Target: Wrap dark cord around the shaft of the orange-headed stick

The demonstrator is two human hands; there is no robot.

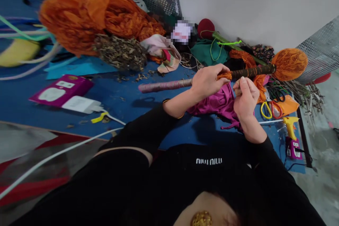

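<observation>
The stick [166, 86] is held up over the blue tabletop [16, 102], roughly level, in front of the person's chest. Its pinkish end points left, a brown-wrapped length [254, 71] runs right, and an orange cloth ball [290, 64] shows at the far end. The left hand [208, 81] has its grip closed around the middle of the stick, thumb and fingers at a short orange wrap [224, 75]. The right hand [245, 99] sits just below and to the right, its grip pinched tight; whether a strip runs between its fingers cannot be told.

The step looks like binding cloth around the stick. To do it well, the left thumb should pin the last turn while the right hand keeps an even pull, each turn slightly overlapping its neighbour so no gap or loose ridge forms where orange meets brown. The magenta cloth [215, 102] bunched below is best kept from catching in the wrap. Scissors [270, 105] and a yellow glue gun [290, 127] lie near the right hand, handy for trimming or fixing an end.

As for writing, the black top [185, 183] reads "miu miu" in white letters, upside down in this view. The purple box [60, 90] on the left carries white panels, but no words are legible. A white label [181, 31] at the back is pixelated, its reddish marks unreadable.
</observation>
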